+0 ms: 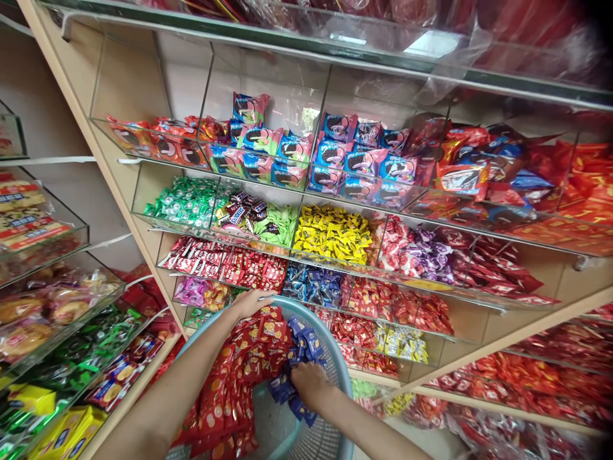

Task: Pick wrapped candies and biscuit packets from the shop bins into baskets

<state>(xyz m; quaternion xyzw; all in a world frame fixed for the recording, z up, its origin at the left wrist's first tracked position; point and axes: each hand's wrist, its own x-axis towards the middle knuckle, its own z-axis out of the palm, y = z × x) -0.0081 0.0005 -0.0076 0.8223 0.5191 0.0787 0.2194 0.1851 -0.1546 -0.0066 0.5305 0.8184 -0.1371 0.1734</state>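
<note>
Right hand (311, 385), fingertips hidden; basket (347, 374), cropped below; upper bags (527, 38), blurred

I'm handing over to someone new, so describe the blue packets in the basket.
Find the large pale-blue plastic basket at the bottom centre of the picture. Inside it, the right hand is down among the blue packets. Their deep blue sets them apart from the red packets heaped to their left.

The scene is being viewed from a single head-worn camera, which is being pointed forward and downward. The blue basket (339, 383) is being looked into from above, close to the lens; beyond it, the tiered shelves (472, 319) are being faced at short range, their edges being shown slanting down rightward.
</note>
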